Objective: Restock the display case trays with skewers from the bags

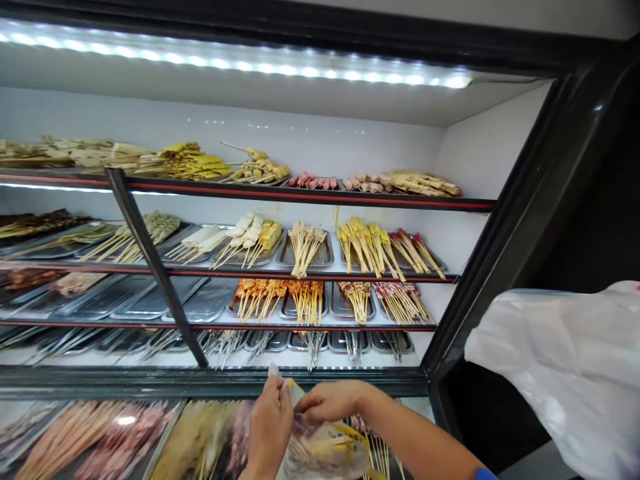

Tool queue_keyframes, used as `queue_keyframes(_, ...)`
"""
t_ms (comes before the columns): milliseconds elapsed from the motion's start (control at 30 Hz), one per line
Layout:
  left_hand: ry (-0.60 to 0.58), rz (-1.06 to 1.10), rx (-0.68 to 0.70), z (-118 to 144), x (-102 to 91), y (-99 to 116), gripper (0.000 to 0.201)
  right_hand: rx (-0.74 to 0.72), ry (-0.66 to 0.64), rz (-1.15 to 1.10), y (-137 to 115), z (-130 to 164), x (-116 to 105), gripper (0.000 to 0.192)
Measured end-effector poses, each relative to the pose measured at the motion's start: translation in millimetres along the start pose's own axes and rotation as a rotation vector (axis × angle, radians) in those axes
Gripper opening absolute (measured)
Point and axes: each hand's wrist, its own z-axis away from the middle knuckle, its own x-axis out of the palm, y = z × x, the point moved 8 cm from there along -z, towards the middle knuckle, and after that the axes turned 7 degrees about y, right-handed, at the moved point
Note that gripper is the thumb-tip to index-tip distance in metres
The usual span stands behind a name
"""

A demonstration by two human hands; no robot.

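My left hand (pixel 271 423) is closed on the edge of a clear plastic bag (pixel 305 467), with a bit of plastic poking up above the thumb. On the other side of the bag's mouth is my right hand (pixel 331 401), its fingers bent down and pinched at the plastic; the fingertips are partly hidden. Inside the bag, skewers (pixel 333 448) with pale and yellow pieces show blurrily through the plastic. Both hands are in front of the lower ledge of a lit display cabinet (pixel 350 379).
Food skewers (pixel 305 243) lie on metal trays (pixel 206 300) across several shelves. A slanted black post (pixel 155 267) divides the shelves. Below the ledge, more meat skewers (pixel 120 440) lie in trays. White plastic bags (pixel 565 360) hang at the right beside the dark frame.
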Motion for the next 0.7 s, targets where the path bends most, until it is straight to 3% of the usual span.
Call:
queue_keyframes(67,-0.002,0.017,0.014,-4,-0.9,6,0.020,-0.028,0.105,-0.002,5,33,-22,0.041)
queue_keyframes(133,0.010,0.016,0.025,-8,-4.1,11,0.020,0.008,0.275,0.142,20,62,-37,0.075)
queue_keyframes(200,0.045,0.010,0.043,-12,-10.4,17,0.019,0.140,0.376,0.310,44,78,-37,0.109)
queue_keyframes(267,0.079,0.007,0.056,-16,-17.1,24,0.019,0.286,0.427,0.372,68,78,-30,0.117)
queue_keyframes(333,0.083,0.037,0.032,-22,-20.8,28,0.018,0.313,0.496,0.389,77,65,-25,0.096)
queue_keyframes(433,0.024,0.156,-0.086,-36,-19.9,26,0.017,0.225,0.549,0.416,75,35,-27,0.036)
queue_keyframes(467,0.007,0.187,-0.115,-42,-20.5,25,0.016,0.203,0.556,0.425,72,26,-30,0.029)
queue_keyframes(600,0.011,0.182,-0.074,-66,-38.6,30,0.013,0.175,0.560,0.438,56,8,-49,0.033)
queue_keyframes(700,0.029,0.152,-0.018,-74,-56.9,31,0.017,0.092,0.512,0.468,18,14,-64,0.031)
